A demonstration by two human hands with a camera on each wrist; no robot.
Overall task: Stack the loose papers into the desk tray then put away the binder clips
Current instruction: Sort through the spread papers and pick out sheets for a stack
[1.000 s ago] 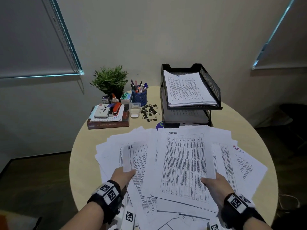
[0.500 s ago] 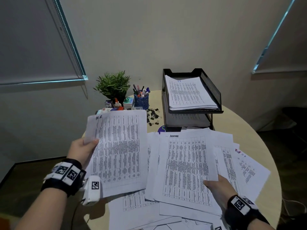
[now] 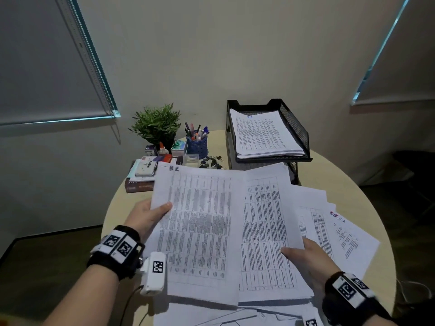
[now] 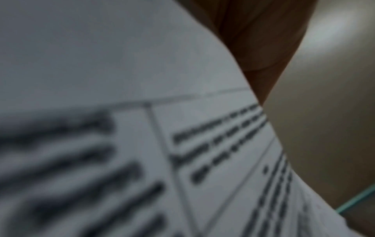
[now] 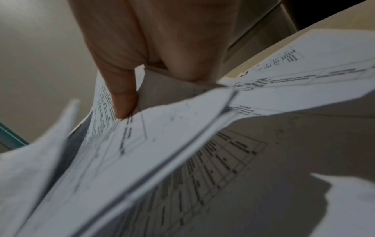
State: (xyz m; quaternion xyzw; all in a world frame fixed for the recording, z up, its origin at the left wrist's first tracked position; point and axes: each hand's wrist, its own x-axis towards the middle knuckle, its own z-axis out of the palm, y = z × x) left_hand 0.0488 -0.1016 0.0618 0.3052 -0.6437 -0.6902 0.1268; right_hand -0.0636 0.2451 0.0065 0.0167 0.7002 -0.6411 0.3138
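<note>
My left hand (image 3: 162,209) pinches the left edge of a printed sheet (image 3: 200,231), thumb on top, and holds it above the table. My right hand (image 3: 294,249) pinches the lower right edge of a second printed sheet (image 3: 266,231) raised beside the first; the right wrist view shows the thumb (image 5: 121,96) pressed on that paper (image 5: 162,128). More loose papers (image 3: 341,234) lie spread under and to the right of both. The black mesh desk tray (image 3: 296,130) stands behind, with a paper stack (image 3: 261,135) in its top tier. Black binder clips (image 3: 211,162) lie left of the tray. The left wrist view shows only blurred paper (image 4: 142,144).
At the back left of the round beige table (image 3: 341,175) stand a potted plant (image 3: 156,123), a blue pen cup (image 3: 197,144), a small clear box (image 3: 191,160) and a book pile (image 3: 141,177) with desk items on top. The table's edge curves close on both sides.
My left hand carried its sheet rightward over the pile. My right hand lifted the large front sheet off the table, so both sheets are now held side by side.
</note>
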